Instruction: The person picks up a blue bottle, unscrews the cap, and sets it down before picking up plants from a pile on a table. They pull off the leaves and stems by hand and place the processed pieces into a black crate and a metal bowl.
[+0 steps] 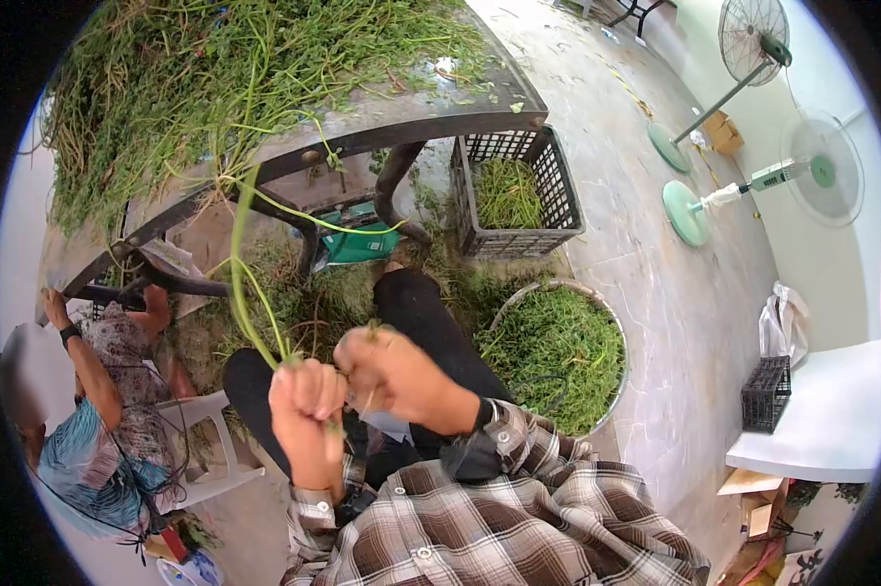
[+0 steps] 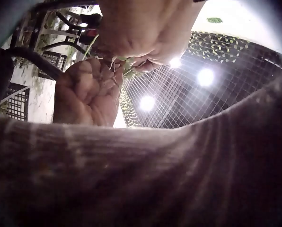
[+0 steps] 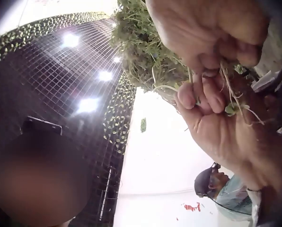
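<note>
My left hand (image 1: 306, 396) grips a few long green plant stems (image 1: 250, 322), its fingers curled round them. They rise from the fist toward the table edge, slightly blurred by motion. Right beside it my right hand (image 1: 391, 376) is curled, its fingertips pinching the stems near the left fist. In the right wrist view, thin pale stem ends with a small leaf (image 3: 232, 109) hang between the two hands. Both hands are over my lap. A large heap of leafy greens (image 1: 216, 88) covers the table (image 1: 313, 146) in front, with some stems trailing over its edge.
By my right leg stands a round tub (image 1: 624, 342) full of leafy greens. A black crate (image 1: 567, 215) beyond it holds bundled stems. Another person (image 1: 118, 391) sits at the left. Loose greens lie under the table; pedestal fans (image 1: 689, 213) stand at the right.
</note>
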### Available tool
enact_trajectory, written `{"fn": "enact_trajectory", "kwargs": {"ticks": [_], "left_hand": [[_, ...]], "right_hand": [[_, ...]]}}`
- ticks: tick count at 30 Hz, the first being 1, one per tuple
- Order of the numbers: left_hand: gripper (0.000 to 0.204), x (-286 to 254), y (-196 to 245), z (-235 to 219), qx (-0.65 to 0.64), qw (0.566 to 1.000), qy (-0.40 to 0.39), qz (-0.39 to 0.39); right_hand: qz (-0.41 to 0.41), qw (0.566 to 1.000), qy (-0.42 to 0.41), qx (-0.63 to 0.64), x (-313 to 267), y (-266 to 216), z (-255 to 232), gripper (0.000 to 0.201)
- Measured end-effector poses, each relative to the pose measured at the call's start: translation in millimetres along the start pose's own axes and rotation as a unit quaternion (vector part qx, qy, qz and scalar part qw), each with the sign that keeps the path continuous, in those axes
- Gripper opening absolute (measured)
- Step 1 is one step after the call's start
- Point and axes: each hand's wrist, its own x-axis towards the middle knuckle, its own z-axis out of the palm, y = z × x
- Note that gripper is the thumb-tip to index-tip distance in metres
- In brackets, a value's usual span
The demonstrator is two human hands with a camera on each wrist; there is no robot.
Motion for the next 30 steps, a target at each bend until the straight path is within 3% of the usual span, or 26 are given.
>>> {"fn": "enact_trajectory", "kwargs": {"ticks": [1, 2, 4, 6, 8, 11, 12, 15, 16, 17, 18, 20, 21, 23, 25, 26, 28, 30], "left_hand": [[0.033, 2.9, 2.9, -4.7, -0.136, 0.99, -0.045, -0.009], [0.035, 4.8, 5.4, -9.5, -0.269, 0.959, -0.089, -0.017], [0.039, 7.4, 7.1, -15.4, -0.25, 0.964, -0.093, -0.009], [0.039, 7.4, 3.3, -19.3, -0.062, 0.995, -0.064, 0.049], [0.035, 7.5, -1.8, -25.7, -0.011, 0.994, -0.084, 0.062], [0.029, 6.0, -15.9, -32.9, 0.142, 0.985, -0.061, 0.079], [0.029, 4.7, -18.3, -35.4, 0.14, 0.985, -0.06, 0.079], [0.03, 2.6, -19.3, -36.9, 0.241, 0.966, -0.071, 0.055], [0.029, 2.9, -20.3, -38.1, 0.261, 0.96, -0.088, 0.055], [0.029, 3.1, -21.0, -39.3, 0.281, 0.953, -0.104, 0.055], [0.029, 3.7, -21.8, -39.3, 0.3, 0.945, -0.118, 0.056], [0.028, 2.8, -22.2, -33.8, 0.291, 0.949, -0.117, 0.045], [0.026, 3.1, -24.1, -33.0, 0.308, 0.942, -0.13, 0.035], [0.022, 3.2, -27.3, -26.7, 0.315, 0.936, -0.153, 0.018], [0.022, 3.6, -33.0, -20.2, 0.323, 0.929, -0.181, 0.023], [0.021, 3.7, -36.0, -17.4, 0.329, 0.922, -0.201, 0.028], [0.019, 2.9, -43.1, -14.6, 0.355, 0.91, -0.213, 0.034], [0.017, 1.6, -50.8, -14.0, 0.395, 0.877, -0.257, 0.092]], "right_hand": [[-0.027, 0.997, 0.002, 0.079, 3.7, -3.5, -8.6, 0.015], [-0.029, 0.99, 0.072, 0.116, 13.5, -11.4, -28.3, 0.021], [-0.101, 0.984, 0.083, 0.118, 9.3, -33.5, -43.9, 0.026], [-0.147, 0.981, 0.12, 0.041, -3.2, -48.5, -48.5, 0.022], [-0.194, 0.956, 0.209, -0.067, -19.5, -57.4, -58.1, 0.017], [-0.244, 0.885, 0.345, -0.193, -54.1, -72.4, -92.6, 0.016], [-0.261, 0.861, 0.379, -0.217, -70.5, -76.3, -107.8, 0.016], [-0.256, 0.738, 0.498, -0.377, -127.0, -84.5, -172.1, 0.02], [-0.216, 0.634, 0.516, -0.534, -151.0, -89.2, -193.6, 0.021], [-0.157, 0.482, 0.522, -0.686, -173.4, -86.7, -216.2, 0.026], [-0.158, 0.48, 0.52, -0.689, -194.6, -77.1, -236.8, 0.026], [-0.187, 0.295, 0.55, -0.759, -213.8, -65.9, -246.0, 0.03], [-0.187, 0.296, 0.549, -0.759, -212.5, -64.8, -251.5, 0.03], [-0.209, 0.339, 0.47, -0.788, -208.5, -58.6, -259.0, 0.036], [-0.086, 0.674, 0.475, -0.558, -159.1, -67.4, -157.4, 0.038], [-0.078, 0.748, 0.413, -0.514, -140.3, -63.9, -134.2, 0.037], [-0.093, 0.844, 0.265, -0.456, -105.6, -52.8, -91.5, 0.034], [-0.046, 0.883, 0.155, -0.441, -83.9, -41.9, -57.5, 0.038]]}}
